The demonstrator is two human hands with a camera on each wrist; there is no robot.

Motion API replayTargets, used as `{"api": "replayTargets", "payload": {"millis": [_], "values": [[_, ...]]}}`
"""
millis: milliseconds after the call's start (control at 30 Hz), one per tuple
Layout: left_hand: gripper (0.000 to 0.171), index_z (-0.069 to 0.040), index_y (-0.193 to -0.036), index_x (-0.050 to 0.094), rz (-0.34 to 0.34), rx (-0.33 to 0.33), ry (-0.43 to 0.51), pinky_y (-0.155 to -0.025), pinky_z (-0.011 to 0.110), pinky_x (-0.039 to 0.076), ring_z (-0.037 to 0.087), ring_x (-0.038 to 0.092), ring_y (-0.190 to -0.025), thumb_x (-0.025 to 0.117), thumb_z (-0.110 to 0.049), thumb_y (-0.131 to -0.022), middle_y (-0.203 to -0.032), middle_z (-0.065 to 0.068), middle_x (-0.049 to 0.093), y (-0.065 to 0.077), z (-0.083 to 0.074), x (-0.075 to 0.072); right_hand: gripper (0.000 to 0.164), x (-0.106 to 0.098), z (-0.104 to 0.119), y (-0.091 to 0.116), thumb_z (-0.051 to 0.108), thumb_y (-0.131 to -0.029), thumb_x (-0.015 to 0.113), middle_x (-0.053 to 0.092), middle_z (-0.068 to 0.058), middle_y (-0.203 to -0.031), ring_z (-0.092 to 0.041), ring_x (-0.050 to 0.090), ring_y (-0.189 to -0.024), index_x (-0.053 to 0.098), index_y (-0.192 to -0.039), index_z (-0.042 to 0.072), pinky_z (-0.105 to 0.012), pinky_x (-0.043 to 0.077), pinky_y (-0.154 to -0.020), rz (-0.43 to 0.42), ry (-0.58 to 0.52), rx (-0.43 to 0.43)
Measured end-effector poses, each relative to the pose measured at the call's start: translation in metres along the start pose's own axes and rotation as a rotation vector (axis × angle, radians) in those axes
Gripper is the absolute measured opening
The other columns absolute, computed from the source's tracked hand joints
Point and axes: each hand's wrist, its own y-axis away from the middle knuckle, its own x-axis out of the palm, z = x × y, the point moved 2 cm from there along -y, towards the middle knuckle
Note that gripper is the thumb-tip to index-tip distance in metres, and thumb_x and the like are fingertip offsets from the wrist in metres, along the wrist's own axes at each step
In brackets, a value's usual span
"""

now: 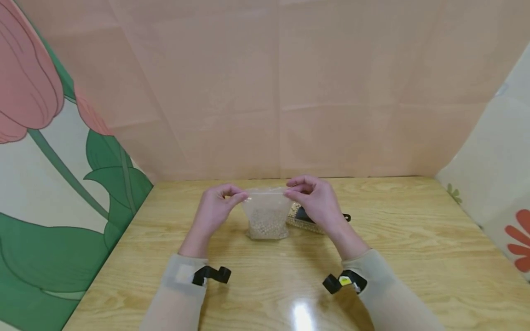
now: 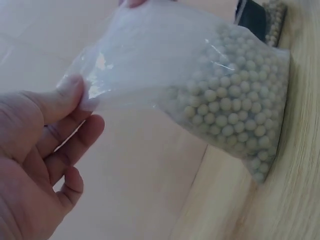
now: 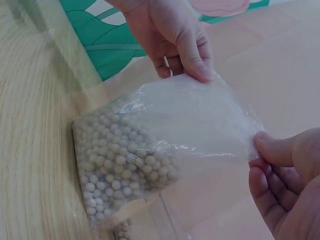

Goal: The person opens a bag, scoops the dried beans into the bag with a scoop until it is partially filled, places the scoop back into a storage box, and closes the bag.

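A clear plastic bag [image 1: 269,220], its lower half filled with small round beige balls [image 2: 235,100], stands upright on the table. My left hand [image 1: 217,204] pinches the bag's upper left corner between thumb and forefinger. At the upper right corner, my right hand [image 1: 316,200] does the same, so the top edge is stretched between them. In the right wrist view the upper part of the bag [image 3: 200,117] holds no balls. Whether its mouth is sealed cannot be made out.
Behind my right hand, partly hidden, a clear container [image 1: 304,224] of similar balls stands with a black object [image 1: 302,214] on it; a black handle end [image 1: 347,217] sticks out to the right. The wooden table [image 1: 165,230] meets a pink backdrop [image 1: 215,115] at the back.
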Motion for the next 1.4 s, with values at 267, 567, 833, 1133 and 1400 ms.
{"api": "replayTargets", "payload": {"millis": [267, 567, 833, 1133, 1400], "values": [[0.012, -0.018, -0.109, 0.084, 0.062, 0.039, -0.096, -0.079, 0.042, 0.053, 0.019, 0.069, -0.094, 0.077, -0.027, -0.106, -0.103, -0.007, 0.080, 0.001, -0.010, 0.001, 0.040, 0.005, -0.001, -0.002, 0.021, -0.103, 0.080, 0.081, 0.001, -0.111, -0.019, 0.075, -0.104, 0.074, -0.143, 0.016, -0.034, 0.059, -0.085, 0.105, 0.050, -0.039], [0.015, -0.017, -0.113, 0.083, 0.074, 0.062, -0.084, -0.091, 0.044, 0.051, 0.023, 0.069, -0.098, 0.076, -0.028, -0.106, -0.101, -0.006, 0.077, 0.000, -0.014, 0.007, 0.036, 0.014, -0.002, 0.000, 0.020, -0.098, 0.087, 0.083, -0.001, -0.104, -0.023, 0.075, -0.097, 0.078, -0.133, 0.016, -0.028, 0.055, -0.074, 0.027, -0.049, -0.031], [0.013, -0.018, -0.110, 0.085, 0.044, 0.039, -0.071, -0.096, 0.047, 0.051, 0.025, 0.070, -0.101, 0.079, -0.027, -0.104, -0.102, -0.006, 0.078, 0.000, -0.014, 0.008, 0.031, 0.013, -0.001, 0.003, 0.024, -0.096, 0.090, 0.083, 0.000, -0.101, -0.023, 0.075, -0.098, 0.081, -0.125, 0.021, -0.034, 0.057, -0.078, 0.011, -0.067, 0.019], [0.009, -0.023, -0.104, 0.088, 0.056, -0.022, -0.030, -0.090, 0.046, 0.059, 0.017, 0.074, -0.100, 0.081, -0.028, -0.102, -0.106, -0.008, 0.082, 0.000, -0.010, 0.001, 0.031, 0.005, -0.002, 0.003, 0.029, -0.097, 0.088, 0.083, 0.003, -0.103, -0.020, 0.076, -0.102, 0.082, -0.126, 0.021, -0.039, 0.058, -0.086, 0.039, 0.018, 0.030], [0.011, -0.020, -0.102, 0.088, 0.041, -0.003, -0.095, -0.088, 0.046, 0.057, 0.018, 0.073, -0.095, 0.080, -0.027, -0.103, -0.100, -0.008, 0.082, 0.000, -0.012, 0.000, 0.038, 0.011, 0.013, -0.004, 0.033, -0.095, 0.089, 0.075, 0.003, -0.133, -0.028, 0.065, -0.129, 0.080, -0.132, 0.024, -0.055, 0.054, -0.104, 0.159, 0.161, -0.088]]}}
